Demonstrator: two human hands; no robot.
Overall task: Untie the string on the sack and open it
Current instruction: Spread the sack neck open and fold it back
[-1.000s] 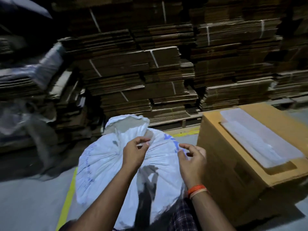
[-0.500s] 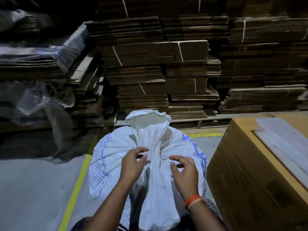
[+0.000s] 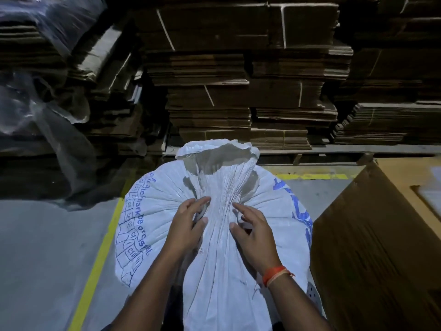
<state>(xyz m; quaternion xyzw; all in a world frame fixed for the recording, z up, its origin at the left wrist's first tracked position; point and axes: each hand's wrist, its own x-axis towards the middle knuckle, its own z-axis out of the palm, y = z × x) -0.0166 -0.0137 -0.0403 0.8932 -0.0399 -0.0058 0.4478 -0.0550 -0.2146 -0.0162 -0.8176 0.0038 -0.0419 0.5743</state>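
A white woven sack (image 3: 267, 211) with blue print stands in front of me. Its top is gathered into a tight neck (image 3: 220, 206), and the mouth (image 3: 217, 151) flares open above it. My left hand (image 3: 187, 228) is at the left side of the neck, thumb and fingers pinching a thin grey loop that looks like the string (image 3: 200, 212). My right hand (image 3: 254, 232), with an orange band at the wrist, rests its spread, relaxed fingers on the right side of the neck. The rest of the string is hidden in the folds.
A large brown cardboard box (image 3: 372, 247) stands close on the right, touching the sack. Stacks of flattened cartons (image 3: 238, 91) fill the back on a pallet. Clear plastic sheeting (image 3: 47, 111) hangs at the left. A yellow floor line (image 3: 100, 254) crosses the grey floor.
Both hands have come in against the sack's gathered neck, left and right of it. The view has tilted down and come closer to the sack.
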